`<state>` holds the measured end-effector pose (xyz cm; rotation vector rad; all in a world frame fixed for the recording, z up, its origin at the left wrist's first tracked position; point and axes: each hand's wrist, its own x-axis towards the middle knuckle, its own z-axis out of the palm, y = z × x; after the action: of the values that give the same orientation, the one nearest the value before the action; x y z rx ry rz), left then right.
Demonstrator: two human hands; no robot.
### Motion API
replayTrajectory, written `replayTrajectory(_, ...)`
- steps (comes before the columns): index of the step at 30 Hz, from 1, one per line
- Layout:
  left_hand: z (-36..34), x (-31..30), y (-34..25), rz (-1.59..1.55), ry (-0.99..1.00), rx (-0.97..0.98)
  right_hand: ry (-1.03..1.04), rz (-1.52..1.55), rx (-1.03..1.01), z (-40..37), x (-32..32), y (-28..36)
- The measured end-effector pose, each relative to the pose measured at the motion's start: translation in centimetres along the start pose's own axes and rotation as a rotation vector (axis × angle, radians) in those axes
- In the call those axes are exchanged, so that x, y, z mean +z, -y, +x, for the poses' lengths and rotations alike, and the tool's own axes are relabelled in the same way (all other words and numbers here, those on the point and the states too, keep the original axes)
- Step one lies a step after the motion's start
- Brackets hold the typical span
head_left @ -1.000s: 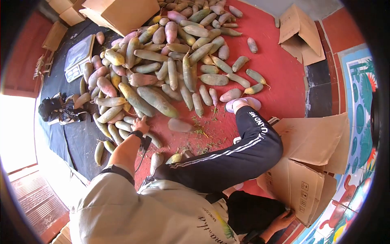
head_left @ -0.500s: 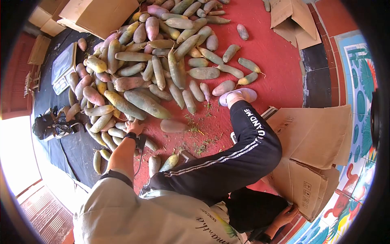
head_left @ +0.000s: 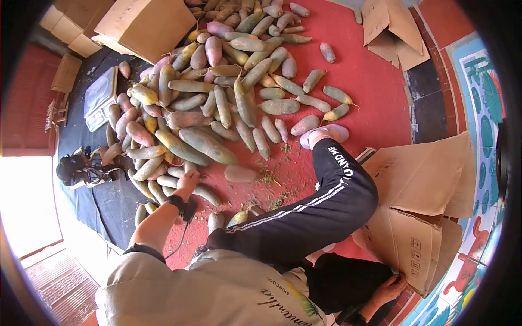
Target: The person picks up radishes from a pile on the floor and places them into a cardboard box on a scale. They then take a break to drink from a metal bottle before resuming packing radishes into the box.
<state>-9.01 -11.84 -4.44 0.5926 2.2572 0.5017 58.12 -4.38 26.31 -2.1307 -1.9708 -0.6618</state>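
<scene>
Toward the lower side of a big pile of long greenish and pink radishes, my left hand has its fingers closed at the end of a radish; its fingertips are partly hidden. Another radish lies just below that hand. At the lower right, my right hand grips the edge of an open cardboard box, beside black cloth. Both wrists wear black bands, and a cable hangs from the left one.
A tilted cardboard box stands behind the pile, with a flat scale to its left. Black straps and gear lie on the dark mat. Another open box is at the upper right. My bent leg crosses the red floor.
The view has shifted, so the pile appears farther right. My left hand has moved slightly down relative to the radishes. My right hand stays at the box edge.
</scene>
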Motion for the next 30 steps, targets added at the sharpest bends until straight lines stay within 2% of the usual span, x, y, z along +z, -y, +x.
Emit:
replayTrajectory(3,-3.9,-0.2,-3.2,-0.077,0.053,0.082,-0.019,-0.014,0.004,-0.4,0.4,-0.4)
replayTrajectory(5,-6.9,-0.6,-6.9,-0.172,0.201,0.161,0.021,0.041,0.078,-0.3,0.3,-0.1)
replayTrajectory(9,-9.9,-1.6,-15.0,-0.244,0.312,0.299,0.026,0.122,0.197,-0.2,0.0,0.6)
replayTrajectory(11,-10.5,-2.2,-18.9,-0.333,0.405,0.468,-0.02,0.06,0.123,-0.7,0.9,-0.2)
replayTrajectory(12,-11.4,-2.8,-21.4,-0.334,0.399,0.483,-0.034,0.066,0.129,-0.6,0.7,-0.1)
replayTrajectory(14,-13.9,-4.2,-26.6,-0.34,0.364,0.765,-0.01,0.114,0.165,-0.4,0.1,0.9)
replayTrajectory(18,-18.2,-5.3,-35.1,-0.544,0.505,1.101,-0.006,0.175,0.217,-0.6,0.0,1.1)
replayTrajectory(22,-23.7,-4.2,-42.0,-0.717,0.692,1.341,-0.017,0.217,0.234,-0.8,0.0,0.9)
replayTrajectory(24,-26.6,-3.1,-44.7,-0.865,0.85,1.368,-0.033,0.216,0.217,-0.9,0.0,0.7)
replayTrajectory(26,-29.2,-1.8,-46.6,-0.975,1.022,1.308,-0.077,0.206,0.206,-1.0,0.1,0.7)
replayTrajectory(28,-30.7,0.0,-48.1,-0.956,1.041,1.422,-0.055,0.205,0.248,-1.0,-0.5,1.1)
replayTrajectory(29,-31.2,0.6,-48.5,-0.869,0.958,1.525,-0.025,0.204,0.292,-1.1,-0.8,1.3)
replayTrajectory(30,-31.7,0.0,-48.7,-0.672,1.051,1.429,-0.029,0.204,0.293,-1.1,-0.9,1.5)
